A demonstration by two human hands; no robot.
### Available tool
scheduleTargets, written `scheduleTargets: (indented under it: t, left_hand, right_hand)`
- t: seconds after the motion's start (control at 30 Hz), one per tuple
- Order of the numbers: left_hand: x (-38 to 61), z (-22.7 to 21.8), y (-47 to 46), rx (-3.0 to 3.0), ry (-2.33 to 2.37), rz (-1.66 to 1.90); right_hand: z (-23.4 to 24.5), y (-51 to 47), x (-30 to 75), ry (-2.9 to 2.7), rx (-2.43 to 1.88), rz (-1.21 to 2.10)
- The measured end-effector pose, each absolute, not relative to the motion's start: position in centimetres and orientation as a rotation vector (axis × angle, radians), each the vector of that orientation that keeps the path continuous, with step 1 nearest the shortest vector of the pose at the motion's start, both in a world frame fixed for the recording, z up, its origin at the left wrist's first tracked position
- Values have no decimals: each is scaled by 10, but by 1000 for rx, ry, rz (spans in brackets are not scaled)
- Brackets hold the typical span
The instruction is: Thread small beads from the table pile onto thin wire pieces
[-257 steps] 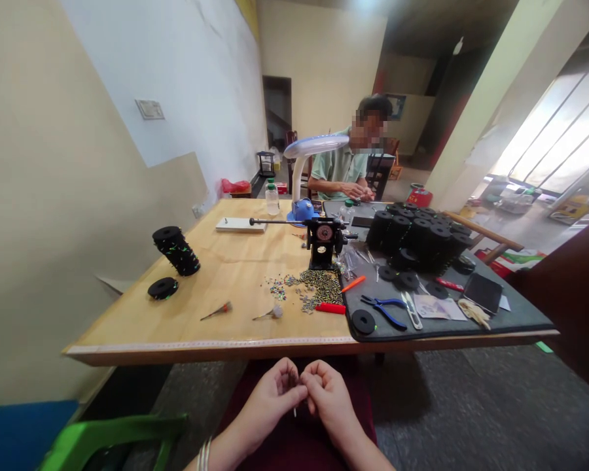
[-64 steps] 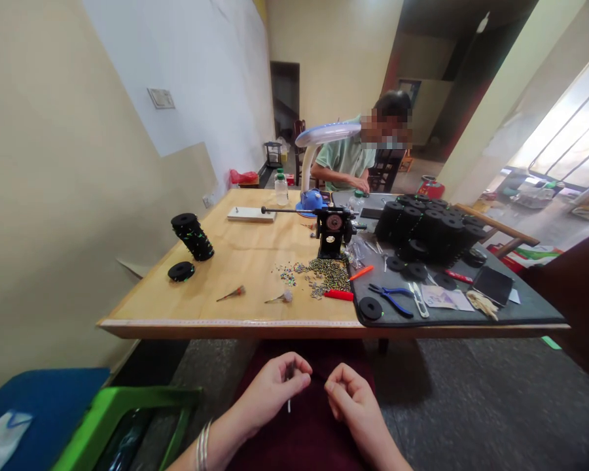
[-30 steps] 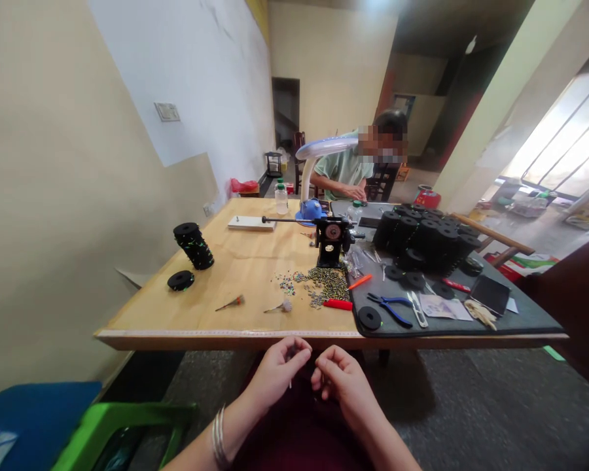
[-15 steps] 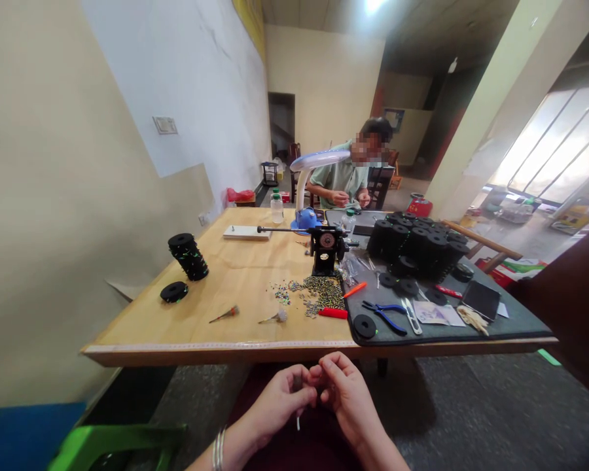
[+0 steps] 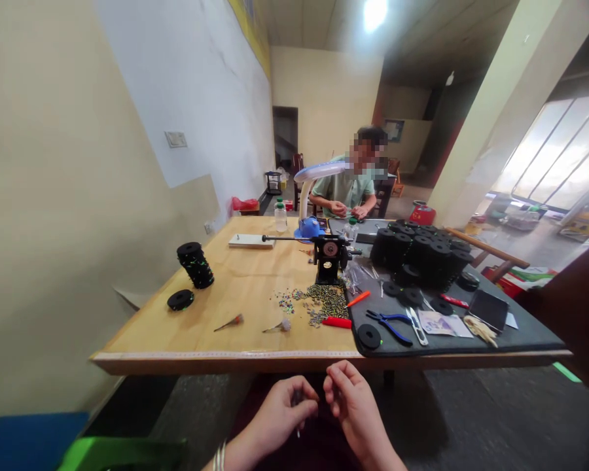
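Observation:
Just in front of the table edge, my left hand [image 5: 285, 409] is curled closed around a thin, pale stick-like thing [image 5: 298, 432]. Only its lower end shows below my fingers, so its kind is unclear. My right hand [image 5: 351, 399] is beside it, thumb and forefinger pinched together; anything between them is too small to make out. A narrow gap separates the two hands. On the table beyond lie two thin-tipped pieces, one orange-ended [image 5: 230, 322] and one pale-ended [image 5: 277, 326], and a red-handled tool [image 5: 336, 322].
A black winding device [image 5: 328, 258] with a long rod stands mid-table by a pile of small beads [image 5: 328, 301]. Black spools [image 5: 412, 248] crowd the grey mat; others [image 5: 195, 265] stack at left. Blue pliers [image 5: 390, 327] lie near the front. A person [image 5: 353, 190] sits opposite behind a lamp [image 5: 307, 196].
My hands have come apart; my right hand has shifted slightly right, away from the left. The view has tilted up a little, so the table appears lower.

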State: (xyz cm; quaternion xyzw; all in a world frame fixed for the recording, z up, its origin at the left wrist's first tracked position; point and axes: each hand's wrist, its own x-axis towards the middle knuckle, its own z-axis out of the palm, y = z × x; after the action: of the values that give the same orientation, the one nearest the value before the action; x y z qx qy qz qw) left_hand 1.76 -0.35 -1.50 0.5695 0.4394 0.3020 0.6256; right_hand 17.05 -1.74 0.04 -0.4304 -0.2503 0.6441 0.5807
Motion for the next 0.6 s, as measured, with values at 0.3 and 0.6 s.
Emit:
scheduleTargets:
  t: [0.3,0.6]
  left_hand:
    - [-56,52,81,2221,1845,511]
    - [-43,70,124,2299,1937,225]
  right_hand:
    - [-14,-25,169,-659,-1142,1521]
    - [-31,-26,171,-704,-1149,1557]
